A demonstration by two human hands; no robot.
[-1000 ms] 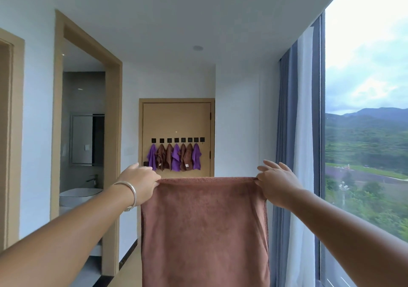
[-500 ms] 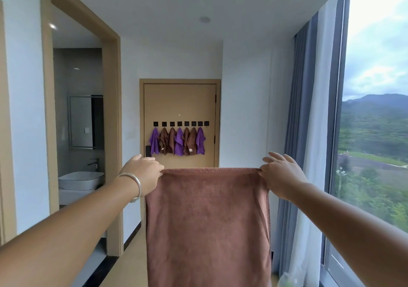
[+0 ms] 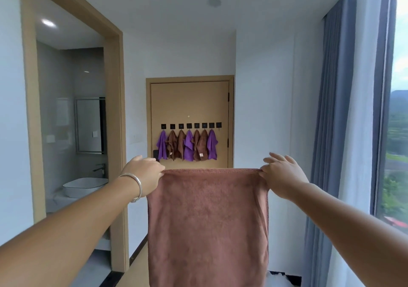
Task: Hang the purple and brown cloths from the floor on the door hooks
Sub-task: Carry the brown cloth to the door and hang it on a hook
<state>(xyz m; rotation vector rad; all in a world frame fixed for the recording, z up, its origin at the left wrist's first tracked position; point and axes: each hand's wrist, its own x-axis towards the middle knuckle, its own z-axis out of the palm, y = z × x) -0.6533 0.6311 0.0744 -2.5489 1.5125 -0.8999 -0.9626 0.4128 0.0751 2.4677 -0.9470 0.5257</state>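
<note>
Seven small cloths hang on the door (image 3: 189, 101): three purple cloths (image 3: 189, 146) and four brown ones (image 3: 202, 145). The eighth hook (image 3: 218, 125) is bare. The left hand (image 3: 144, 172) and right hand (image 3: 281, 173) each pinch a top corner of one big brown cloth (image 3: 207, 225), hanging long-side down, well apart from the door.

Door (image 3: 189, 101), facing you, closed in its frame. A level row of eight black square hooks (image 3: 191, 125) crosses its middle, below a small pale dot. Counting from the door's left edge, the purple cloths (image 3: 188, 146) hang from the first, fourth and seventh hooks, and the brown cloths (image 3: 203, 146) from the second, third, fifth and sixth. Neighbouring cloths touch or overlap. Small white tags show low on the second and sixth cloths. You cannot see the door's bottom edge.
</note>
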